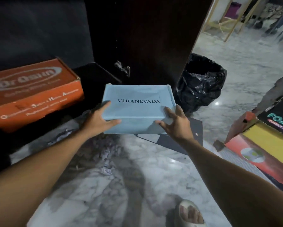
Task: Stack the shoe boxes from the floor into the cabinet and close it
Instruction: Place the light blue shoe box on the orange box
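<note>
A light blue shoe box (137, 110) printed VERANEVADA sits in the middle of the head view, in front of the open cabinet. My left hand (99, 120) grips its near left corner, fingers along the side and thumb across the front face. At the near right corner my right hand (175, 122) holds the box with spread fingers on the top and side. An orange shoe box (32, 94) lies on the dark cabinet shelf (94, 74) at the left. The dark brown cabinet door (145, 38) stands open behind the blue box.
A flat dark box (178, 141) lies on the marble floor (137, 177) under the blue box. A bin with a black bag (201, 82) stands to the right of the door. Stacked colourful boxes (265, 145) fill the right edge. My sandalled foot (190, 213) is at the bottom.
</note>
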